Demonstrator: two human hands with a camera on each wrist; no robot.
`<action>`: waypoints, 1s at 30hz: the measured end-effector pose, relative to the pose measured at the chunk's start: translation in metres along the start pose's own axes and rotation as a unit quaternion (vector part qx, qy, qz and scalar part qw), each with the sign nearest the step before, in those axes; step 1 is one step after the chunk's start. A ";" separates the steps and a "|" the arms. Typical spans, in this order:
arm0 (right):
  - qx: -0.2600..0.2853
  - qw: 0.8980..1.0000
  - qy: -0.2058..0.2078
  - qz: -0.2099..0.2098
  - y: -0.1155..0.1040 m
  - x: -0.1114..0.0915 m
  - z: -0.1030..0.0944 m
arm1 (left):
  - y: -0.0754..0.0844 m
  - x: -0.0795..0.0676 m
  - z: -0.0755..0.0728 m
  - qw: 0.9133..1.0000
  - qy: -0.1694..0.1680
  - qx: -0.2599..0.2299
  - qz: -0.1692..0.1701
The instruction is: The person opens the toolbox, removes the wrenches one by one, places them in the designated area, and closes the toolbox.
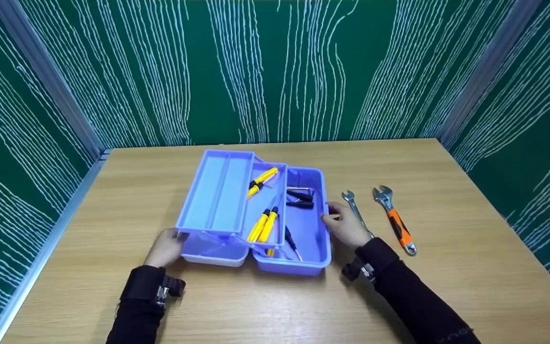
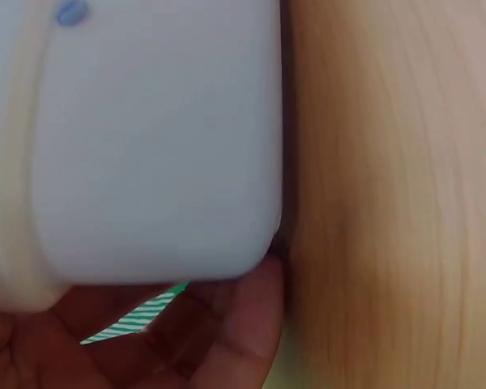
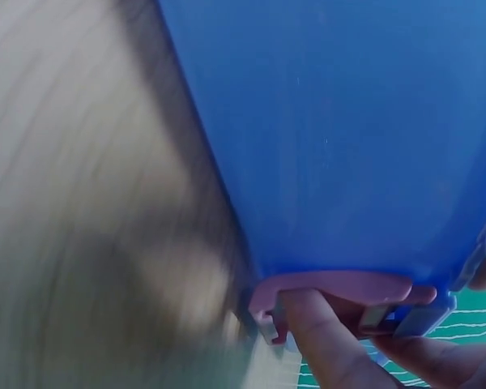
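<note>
A purple-blue toolbox (image 1: 311, 234) stands unfolded on the table, its pale lid (image 1: 215, 259) laid out leftward under a raised tray (image 1: 234, 191). My left hand (image 1: 165, 248) grips the lid's left end; in the left wrist view the fingers (image 2: 245, 324) curl round its lower corner. At the opposite end, my right hand (image 1: 348, 227) holds the toolbox wall, thumb at the rim. The right wrist view shows its fingers at a pinkish latch (image 3: 340, 284) on that wall. Yellow-handled screwdrivers (image 1: 269, 224) lie in the second tray, and black-handled screwdrivers (image 1: 300, 204) on the box floor.
Right of the toolbox lie a silver wrench (image 1: 357, 210), close by my right hand, and an adjustable wrench (image 1: 398, 227) with an orange and black handle. Green panels (image 1: 275, 71) with white lines enclose the wooden table (image 1: 265, 310) at the back and sides.
</note>
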State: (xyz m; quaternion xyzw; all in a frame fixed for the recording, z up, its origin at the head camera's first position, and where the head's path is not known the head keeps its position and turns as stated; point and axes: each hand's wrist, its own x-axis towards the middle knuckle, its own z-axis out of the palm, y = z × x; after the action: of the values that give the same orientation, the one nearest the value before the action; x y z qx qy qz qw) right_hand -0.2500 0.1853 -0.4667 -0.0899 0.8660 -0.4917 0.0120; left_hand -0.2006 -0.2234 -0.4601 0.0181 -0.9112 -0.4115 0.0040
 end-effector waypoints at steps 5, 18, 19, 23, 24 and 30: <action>0.003 1.000 -0.003 0.002 0.001 -0.001 -0.001 | 0.006 -0.001 -0.003 0.999 -0.007 -0.030 -0.032; -0.002 1.000 0.002 0.008 0.002 0.000 0.002 | 0.028 -0.003 -0.016 0.968 0.016 -0.228 -0.101; -0.001 1.000 0.001 0.007 0.002 0.000 0.002 | 0.030 -0.004 -0.016 0.967 0.016 -0.235 -0.098; 0.013 1.000 -0.005 0.011 0.003 0.000 0.003 | 0.038 -0.008 -0.017 0.969 0.023 -0.231 -0.079; 0.017 1.000 -0.008 0.011 0.003 -0.001 0.002 | 0.040 -0.009 -0.018 0.971 0.023 -0.228 -0.074; 0.027 1.000 -0.012 0.010 0.002 -0.001 0.001 | 0.059 -0.013 -0.019 0.968 0.035 -0.243 -0.049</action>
State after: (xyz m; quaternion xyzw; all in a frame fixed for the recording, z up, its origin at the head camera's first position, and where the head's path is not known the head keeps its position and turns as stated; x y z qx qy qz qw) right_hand -0.2488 0.1861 -0.4689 -0.0873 0.8528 -0.5140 0.0297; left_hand -0.1888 -0.1987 -0.4034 0.0752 -0.7815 -0.6190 0.0200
